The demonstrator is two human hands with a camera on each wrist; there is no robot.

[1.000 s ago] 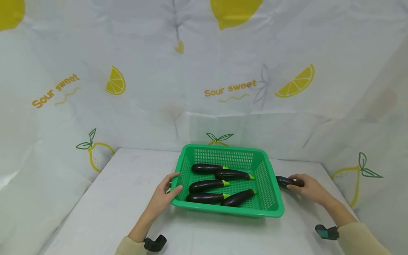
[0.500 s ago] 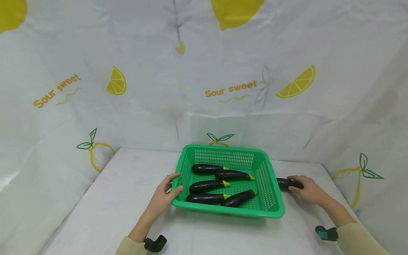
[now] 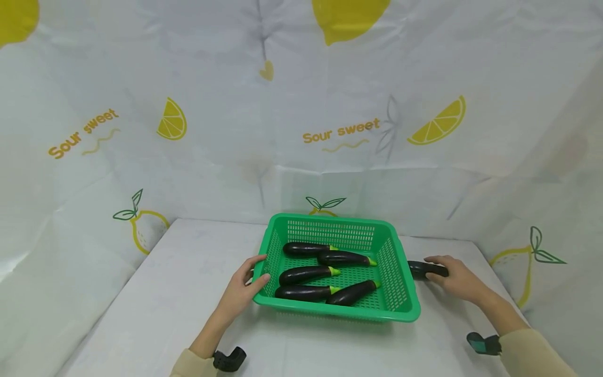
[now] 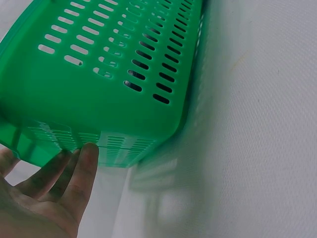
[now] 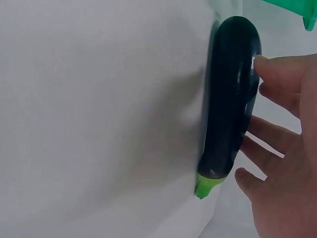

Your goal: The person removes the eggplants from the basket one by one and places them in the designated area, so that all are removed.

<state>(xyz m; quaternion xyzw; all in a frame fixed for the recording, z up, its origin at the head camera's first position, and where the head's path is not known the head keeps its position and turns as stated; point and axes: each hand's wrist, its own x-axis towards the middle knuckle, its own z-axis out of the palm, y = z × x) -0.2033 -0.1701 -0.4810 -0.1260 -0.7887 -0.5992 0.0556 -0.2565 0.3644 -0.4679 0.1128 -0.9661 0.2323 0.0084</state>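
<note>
My left hand [image 3: 240, 290] holds the left rim of a green plastic basket [image 3: 330, 310], the thumb over the rim. In the left wrist view, the straight fingers [image 4: 86, 166] lie against the basket's outer wall. Several dark eggplants [image 3: 306, 274] with green stem ends lie inside it. Right of the basket, my right hand [image 3: 459, 280] grips one more eggplant [image 3: 416, 269] lying on the table, its far end partly hidden behind the basket's rim. The right wrist view shows the thumb [image 5: 277, 67] on this eggplant's side, its green stem end [image 5: 205, 186] toward the bottom.
The white table [image 3: 179, 293] extends on both sides of the basket. A white curtain printed with lemons [image 3: 216, 157] hangs behind and along both sides. Dark wrist mounts [image 3: 230, 360] stick out near both sleeves.
The eggplant under my right hand has turned slightly, and the right thumb has shifted along its near side. The left hand and the basket stay in place.
</note>
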